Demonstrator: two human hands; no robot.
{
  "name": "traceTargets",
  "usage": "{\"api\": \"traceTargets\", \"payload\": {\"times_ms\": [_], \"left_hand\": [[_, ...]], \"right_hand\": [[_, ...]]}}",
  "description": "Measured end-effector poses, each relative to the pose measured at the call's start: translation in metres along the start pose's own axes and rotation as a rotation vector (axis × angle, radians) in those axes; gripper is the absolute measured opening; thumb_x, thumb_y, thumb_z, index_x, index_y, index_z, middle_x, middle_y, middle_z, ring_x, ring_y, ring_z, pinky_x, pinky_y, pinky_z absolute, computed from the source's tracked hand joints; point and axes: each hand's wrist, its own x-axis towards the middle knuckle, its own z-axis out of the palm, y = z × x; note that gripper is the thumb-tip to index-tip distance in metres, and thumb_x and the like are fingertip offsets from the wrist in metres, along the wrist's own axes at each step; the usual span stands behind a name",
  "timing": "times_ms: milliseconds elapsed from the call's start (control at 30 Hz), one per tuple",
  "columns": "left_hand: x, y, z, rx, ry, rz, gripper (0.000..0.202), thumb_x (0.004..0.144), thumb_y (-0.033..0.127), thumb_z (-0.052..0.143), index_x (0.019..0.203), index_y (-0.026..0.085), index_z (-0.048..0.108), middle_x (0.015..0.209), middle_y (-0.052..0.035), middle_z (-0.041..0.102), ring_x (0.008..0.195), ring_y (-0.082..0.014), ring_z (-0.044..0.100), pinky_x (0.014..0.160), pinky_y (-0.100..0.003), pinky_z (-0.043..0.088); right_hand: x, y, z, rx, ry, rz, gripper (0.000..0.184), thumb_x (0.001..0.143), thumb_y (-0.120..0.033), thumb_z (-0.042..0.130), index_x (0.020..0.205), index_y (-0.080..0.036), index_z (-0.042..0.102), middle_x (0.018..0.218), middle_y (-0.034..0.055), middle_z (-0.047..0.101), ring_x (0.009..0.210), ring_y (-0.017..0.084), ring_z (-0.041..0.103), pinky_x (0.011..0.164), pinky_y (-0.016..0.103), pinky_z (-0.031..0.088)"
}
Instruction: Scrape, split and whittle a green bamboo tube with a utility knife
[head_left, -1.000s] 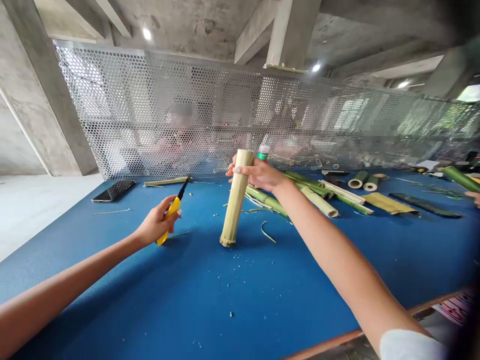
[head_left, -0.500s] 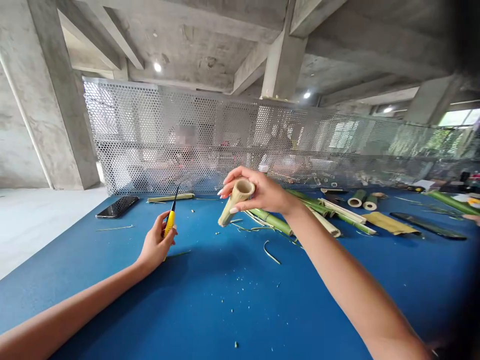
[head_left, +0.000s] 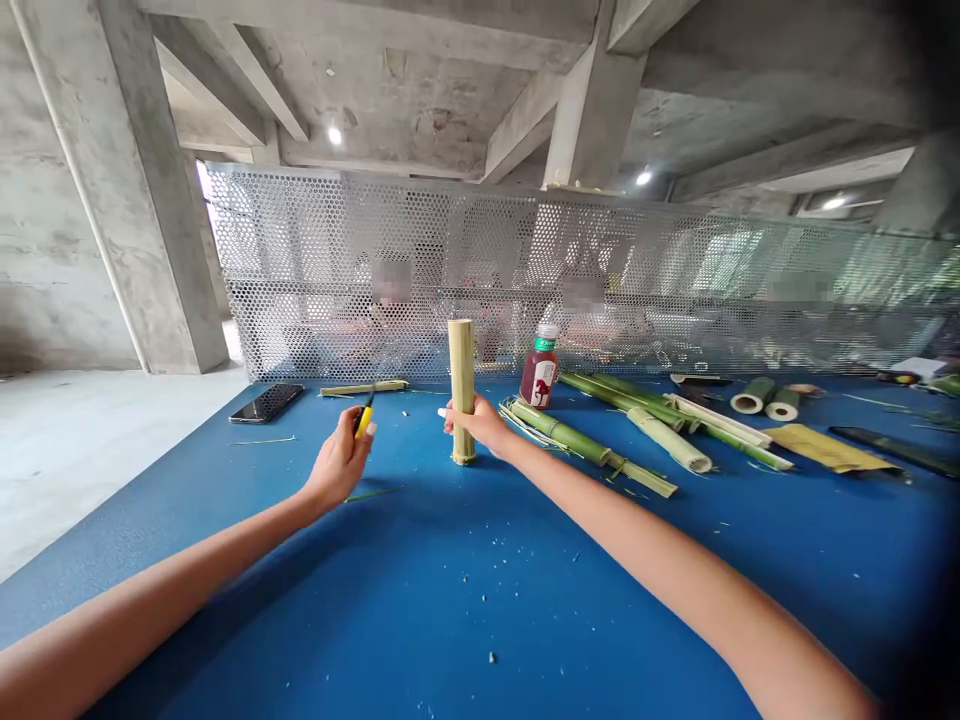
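My right hand (head_left: 480,427) is closed around the lower part of a peeled, pale bamboo tube (head_left: 462,365). The tube stands upright, its lower end low over or on the blue table (head_left: 420,590); I cannot tell if it touches. To the left, my left hand (head_left: 341,460) grips a yellow-handled utility knife (head_left: 364,420), with its dark tip pointing up and away from me. Small bamboo crumbs lie on the table in front of both hands. Behind the right wrist rests a green bamboo piece (head_left: 559,430) with thin shavings beside it.
A bottle with dark red contents (head_left: 540,375) stands behind my right hand. A phone (head_left: 267,403) lies at the left edge. Several bamboo lengths (head_left: 671,440), yellow sandpaper (head_left: 829,447) and a dark flat tool (head_left: 892,450) lie to the right. A perforated metal screen (head_left: 322,270) borders the back.
My right hand has turned the bamboo tube from tilted, with its opening toward me, to upright, and lowered its grip. The knife stays in my left hand. The view has shifted slightly right.
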Motion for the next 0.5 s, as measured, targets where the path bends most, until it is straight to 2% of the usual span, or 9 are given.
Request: {"api": "traceTargets", "payload": {"times_ms": [67,133,200,300,400,500], "left_hand": [[0.01,0.01,-0.01,0.235,-0.029,0.185,0.042,0.083,0.047,0.03,0.11,0.017,0.041,0.087,-0.0071,0.059,0.076,-0.0187,0.058,0.065,-0.029,0.042],[0.021,0.025,-0.016,0.421,-0.06,0.261,0.044,0.084,0.05,0.027,0.103,0.016,0.047,0.084,-0.0085,0.061,0.075,-0.0213,0.058,0.062,-0.029,0.04],[0.03,0.039,-0.015,0.538,-0.119,0.226,0.051,0.084,0.054,0.021,0.091,0.017,0.054,0.072,-0.0075,0.061,0.068,-0.0219,0.059,0.056,-0.028,0.037],[0.033,0.05,-0.005,0.623,-0.215,0.141,0.061,0.081,0.061,0.017,0.074,0.017,0.059,0.062,-0.0082,0.059,0.062,-0.0227,0.059,0.054,-0.028,0.036],[0.028,0.049,0.001,0.637,-0.181,0.074,0.067,0.08,0.063,0.015,0.075,0.015,0.062,0.067,-0.012,0.061,0.066,-0.0253,0.06,0.057,-0.03,0.037],[0.028,0.045,-0.006,0.647,-0.128,-0.01,0.07,0.079,0.064,0.016,0.081,0.013,0.064,0.074,-0.0149,0.063,0.074,-0.0274,0.06,0.062,-0.032,0.039]], "right_hand": [[-0.002,0.007,0.009,0.02,0.079,0.082,0.03,0.061,-0.025,0.067,0.078,-0.019,0.042,0.051,-0.0059,0.051,0.044,0.011,0.052,0.046,0.026,0.046],[-0.01,0.002,0.019,0.051,0.059,0.167,0.033,0.058,-0.018,0.067,0.077,-0.019,0.04,0.048,-0.0074,0.048,0.04,0.009,0.047,0.04,0.022,0.042],[-0.026,-0.01,0.029,0.119,-0.016,0.209,0.033,0.058,-0.015,0.066,0.079,-0.019,0.041,0.051,-0.0067,0.049,0.042,0.008,0.049,0.039,0.02,0.041],[-0.053,-0.026,0.039,0.225,-0.125,0.236,0.034,0.062,-0.02,0.064,0.086,-0.021,0.041,0.059,-0.0061,0.052,0.044,0.009,0.052,0.039,0.021,0.043],[-0.077,-0.033,0.039,0.232,-0.151,0.251,0.026,0.065,-0.021,0.058,0.083,-0.021,0.039,0.052,-0.0077,0.047,0.035,0.008,0.044,0.032,0.02,0.038],[-0.089,-0.034,0.035,0.18,-0.142,0.246,0.023,0.063,-0.016,0.055,0.079,-0.02,0.039,0.045,-0.0079,0.045,0.032,0.007,0.04,0.03,0.019,0.035]]}}
